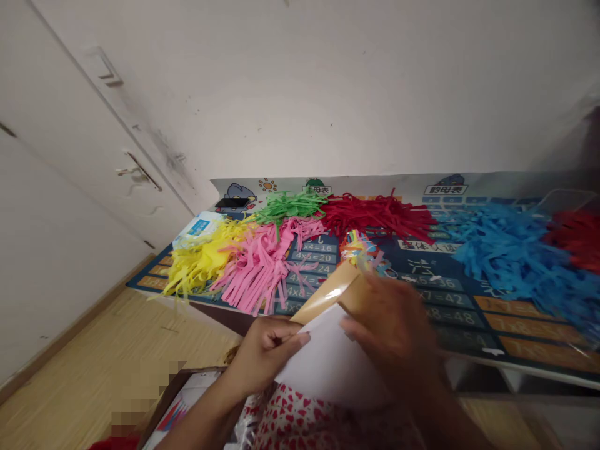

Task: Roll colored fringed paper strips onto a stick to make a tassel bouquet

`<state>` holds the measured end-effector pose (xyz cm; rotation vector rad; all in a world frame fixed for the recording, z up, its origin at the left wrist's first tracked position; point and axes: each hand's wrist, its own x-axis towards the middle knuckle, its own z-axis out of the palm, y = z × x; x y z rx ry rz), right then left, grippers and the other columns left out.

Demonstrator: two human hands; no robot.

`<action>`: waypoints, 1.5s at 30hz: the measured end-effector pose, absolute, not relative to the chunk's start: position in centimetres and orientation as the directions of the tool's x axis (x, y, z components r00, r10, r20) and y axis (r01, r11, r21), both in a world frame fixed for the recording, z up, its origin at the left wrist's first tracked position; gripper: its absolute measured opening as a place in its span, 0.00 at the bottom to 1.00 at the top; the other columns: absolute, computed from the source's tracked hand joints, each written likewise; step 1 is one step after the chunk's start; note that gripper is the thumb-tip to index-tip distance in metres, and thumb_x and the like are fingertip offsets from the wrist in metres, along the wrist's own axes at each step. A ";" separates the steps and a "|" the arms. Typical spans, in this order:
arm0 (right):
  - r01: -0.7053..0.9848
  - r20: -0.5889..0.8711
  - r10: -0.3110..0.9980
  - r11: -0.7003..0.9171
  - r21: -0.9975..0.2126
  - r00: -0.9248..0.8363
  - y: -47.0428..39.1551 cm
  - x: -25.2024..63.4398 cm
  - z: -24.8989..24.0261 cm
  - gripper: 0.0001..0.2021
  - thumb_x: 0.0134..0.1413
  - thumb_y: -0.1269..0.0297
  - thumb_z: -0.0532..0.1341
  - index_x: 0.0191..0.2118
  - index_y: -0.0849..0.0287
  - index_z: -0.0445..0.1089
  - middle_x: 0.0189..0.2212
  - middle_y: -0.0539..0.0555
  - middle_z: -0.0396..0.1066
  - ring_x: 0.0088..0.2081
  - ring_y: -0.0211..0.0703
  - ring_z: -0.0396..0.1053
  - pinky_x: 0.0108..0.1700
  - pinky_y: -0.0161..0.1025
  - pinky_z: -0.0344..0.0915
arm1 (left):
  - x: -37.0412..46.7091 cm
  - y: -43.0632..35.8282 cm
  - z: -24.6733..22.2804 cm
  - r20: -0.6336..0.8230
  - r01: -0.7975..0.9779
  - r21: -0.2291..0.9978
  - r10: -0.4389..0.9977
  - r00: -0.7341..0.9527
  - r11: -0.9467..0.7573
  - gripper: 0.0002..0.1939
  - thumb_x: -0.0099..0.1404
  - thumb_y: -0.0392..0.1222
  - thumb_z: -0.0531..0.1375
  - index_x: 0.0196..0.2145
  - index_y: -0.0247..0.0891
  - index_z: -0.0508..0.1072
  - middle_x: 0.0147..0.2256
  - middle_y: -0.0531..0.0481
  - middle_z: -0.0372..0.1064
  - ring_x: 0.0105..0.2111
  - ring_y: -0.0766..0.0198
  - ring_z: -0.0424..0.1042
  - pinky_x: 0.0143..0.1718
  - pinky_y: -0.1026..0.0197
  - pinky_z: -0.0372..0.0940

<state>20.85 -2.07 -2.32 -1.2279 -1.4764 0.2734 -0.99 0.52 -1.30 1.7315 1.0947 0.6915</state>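
Observation:
At the table's front edge I hold a white paper sheet (323, 353) together with a glossy tan sheet (323, 294); whether they are one folded piece I cannot tell. My left hand (269, 350) is closed on the left edge, its thumb on the white face. Smeared by motion, my right hand (394, 319) grips the right side, thumb at the white edge and fingers over the tan part. Just beyond them lies a small multicoloured bundle of strips (360, 245). A pink bundle of fringed strips (255, 269) is left of my hands.
More fringed bundles lie along the table: yellow (201, 259), green (290, 205), dark red (375, 214) and blue (510, 250). A dark phone (233, 203) and a white-and-blue packet (199, 228) are back left. Below left stands an open box (187, 381). The wall rises behind.

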 end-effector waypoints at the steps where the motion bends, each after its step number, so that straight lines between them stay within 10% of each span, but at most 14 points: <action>1: 0.538 0.619 0.750 0.431 -0.724 0.232 -3.0 20.9 -2.7 0.22 0.49 0.54 0.68 0.50 0.51 0.71 0.45 0.58 0.69 0.45 0.54 0.69 0.46 0.50 0.68 | -0.9 0.3 -1.5 -0.011 0.367 0.919 0.918 0.395 -0.147 0.25 0.64 0.53 0.57 0.16 0.33 0.69 0.18 0.55 0.54 0.20 0.70 0.53 0.21 0.67 0.49; 7: -0.014 0.290 0.915 0.306 -0.952 0.281 -7.5 17.6 -6.6 0.03 0.58 0.63 0.62 0.34 0.54 0.71 0.32 0.52 0.72 0.33 0.44 0.72 0.34 0.38 0.71 | 0.5 -1.3 -3.7 0.043 0.420 0.900 0.983 0.178 -0.115 0.23 0.62 0.54 0.60 0.19 0.34 0.74 0.20 0.51 0.64 0.24 0.65 0.62 0.26 0.66 0.58; 14: 0.671 0.675 0.694 0.376 -0.639 0.253 -6.4 20.0 -7.9 0.22 0.56 0.64 0.63 0.57 0.54 0.63 0.53 0.62 0.64 0.54 0.56 0.65 0.50 0.52 0.66 | 0.8 -2.1 -5.5 -0.001 0.424 0.903 0.984 0.176 -0.075 0.17 0.61 0.51 0.61 0.24 0.36 0.79 0.23 0.51 0.68 0.26 0.63 0.67 0.28 0.66 0.61; 18: 0.788 0.689 0.720 0.378 -0.485 0.078 -5.3 21.1 -7.3 0.28 0.62 0.62 0.56 0.65 0.56 0.49 0.48 0.61 0.70 0.47 0.55 0.69 0.46 0.53 0.67 | 1.0 -2.2 -5.4 0.002 0.427 0.902 0.991 0.134 -0.060 0.17 0.59 0.53 0.62 0.23 0.37 0.80 0.21 0.52 0.67 0.26 0.63 0.66 0.28 0.66 0.60; 28: 0.368 0.278 0.959 0.238 -0.899 0.058 -4.6 23.9 -6.5 0.36 0.59 0.64 0.59 0.68 0.56 0.40 0.35 0.52 0.75 0.37 0.46 0.73 0.42 0.43 0.67 | 0.4 -1.0 -4.7 0.001 0.470 0.862 0.927 0.374 -0.190 0.15 0.64 0.48 0.59 0.30 0.38 0.81 0.28 0.50 0.73 0.31 0.59 0.71 0.33 0.64 0.64; 45: 0.093 0.129 0.991 0.125 -0.988 0.029 -4.7 23.8 -6.1 0.40 0.52 0.67 0.66 0.67 0.50 0.47 0.42 0.52 0.76 0.45 0.45 0.73 0.52 0.46 0.66 | -0.2 -0.3 -5.1 0.055 0.527 0.815 0.938 0.343 -0.240 0.11 0.63 0.44 0.60 0.31 0.38 0.82 0.28 0.49 0.77 0.30 0.60 0.74 0.31 0.65 0.66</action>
